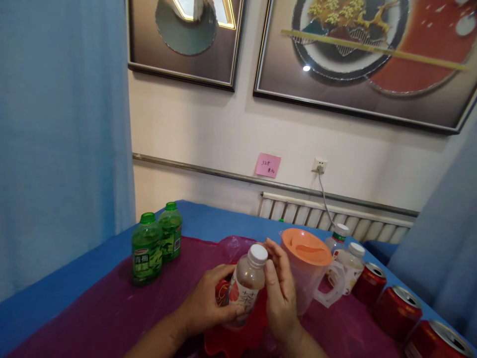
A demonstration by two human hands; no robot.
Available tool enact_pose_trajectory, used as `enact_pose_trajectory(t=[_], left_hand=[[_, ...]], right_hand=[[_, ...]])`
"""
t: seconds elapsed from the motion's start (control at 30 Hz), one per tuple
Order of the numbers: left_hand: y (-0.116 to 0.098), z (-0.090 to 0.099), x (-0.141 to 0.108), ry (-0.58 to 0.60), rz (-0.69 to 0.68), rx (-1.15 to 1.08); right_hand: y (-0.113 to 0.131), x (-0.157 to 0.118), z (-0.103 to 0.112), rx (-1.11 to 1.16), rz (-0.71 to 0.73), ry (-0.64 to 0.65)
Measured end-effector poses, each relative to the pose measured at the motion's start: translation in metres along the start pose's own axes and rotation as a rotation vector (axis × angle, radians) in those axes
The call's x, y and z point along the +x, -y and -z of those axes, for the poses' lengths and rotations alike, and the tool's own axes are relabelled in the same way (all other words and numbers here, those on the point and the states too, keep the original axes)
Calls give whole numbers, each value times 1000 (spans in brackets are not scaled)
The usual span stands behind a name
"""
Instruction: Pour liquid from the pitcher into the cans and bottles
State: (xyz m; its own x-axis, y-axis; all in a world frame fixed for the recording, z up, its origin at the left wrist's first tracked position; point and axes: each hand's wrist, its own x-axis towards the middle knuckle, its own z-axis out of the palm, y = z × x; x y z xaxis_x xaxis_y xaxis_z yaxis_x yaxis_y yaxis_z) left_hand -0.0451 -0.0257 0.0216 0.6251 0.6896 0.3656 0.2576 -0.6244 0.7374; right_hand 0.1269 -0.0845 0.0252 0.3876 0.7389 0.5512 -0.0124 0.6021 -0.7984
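Note:
A clear bottle (246, 286) with a white cap and a printed label is tilted slightly over a red tray (233, 343). Fingers and thumb of my left hand (206, 301) wrap round its body from the left. On the other side, my right hand (281, 298) is raised beside the cap, its fingers apart and cupped, holding nothing. Something red with gold marks (221, 292) shows behind the bottle, mostly hidden. Just right of my right hand stands a clear pitcher (307, 286) with an orange lid (306, 247).
Two green bottles (147, 251) stand at the left on the purple cover (112, 308). Two white-capped bottles (352, 266) stand behind the pitcher. Several red cans (397, 311) line the right edge. A radiator (305, 211) is behind the blue table (208, 219); curtains hang on both sides.

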Motion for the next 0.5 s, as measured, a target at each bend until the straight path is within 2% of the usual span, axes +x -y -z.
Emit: enact_pose_trajectory(t=[0.2,0.5], left_hand=[[-2,1,1,4,-1,6],[1,-1,-1,7,-16,-14]], right_hand=[[-1,-3,0,-77,-21,-26],[-9,-1,0,-9,-12,-50]])
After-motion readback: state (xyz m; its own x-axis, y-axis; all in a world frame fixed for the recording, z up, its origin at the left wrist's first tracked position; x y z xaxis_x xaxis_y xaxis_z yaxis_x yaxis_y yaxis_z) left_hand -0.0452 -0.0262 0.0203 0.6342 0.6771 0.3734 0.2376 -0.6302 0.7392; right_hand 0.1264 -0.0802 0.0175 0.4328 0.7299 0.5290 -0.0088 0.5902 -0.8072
